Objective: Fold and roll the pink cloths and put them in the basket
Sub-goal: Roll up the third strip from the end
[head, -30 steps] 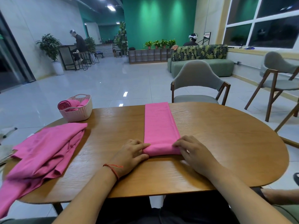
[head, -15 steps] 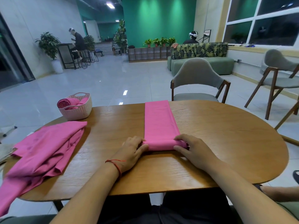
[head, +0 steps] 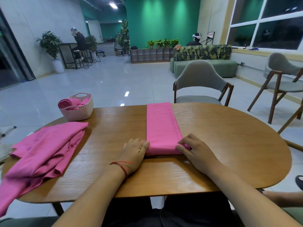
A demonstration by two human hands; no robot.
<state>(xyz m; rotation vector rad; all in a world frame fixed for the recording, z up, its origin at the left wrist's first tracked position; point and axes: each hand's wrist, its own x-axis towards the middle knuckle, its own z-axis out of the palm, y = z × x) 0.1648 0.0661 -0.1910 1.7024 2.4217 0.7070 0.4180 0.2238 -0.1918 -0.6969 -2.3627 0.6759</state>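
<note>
A pink cloth folded into a long strip (head: 161,126) lies across the wooden table (head: 229,153), pointing away from me. Its near end is turned into a short roll (head: 162,149). My left hand (head: 134,153) holds the roll's left end, thumb against the cloth. My right hand (head: 195,151) grips the roll's right end with curled fingers. A pile of loose pink cloths (head: 42,153) lies at the table's left and hangs over the edge. The pale woven basket (head: 78,110) at the far left corner holds rolled pink cloths (head: 68,103).
A grey chair (head: 200,84) stands at the table's far side, and another chair (head: 283,82) is at the right. Two people sit far back in the room. Someone's hand (head: 277,196) shows at the lower right below the table edge.
The roll at the strip's near end has grown and shifted away from me. Both hands moved forward with it.
</note>
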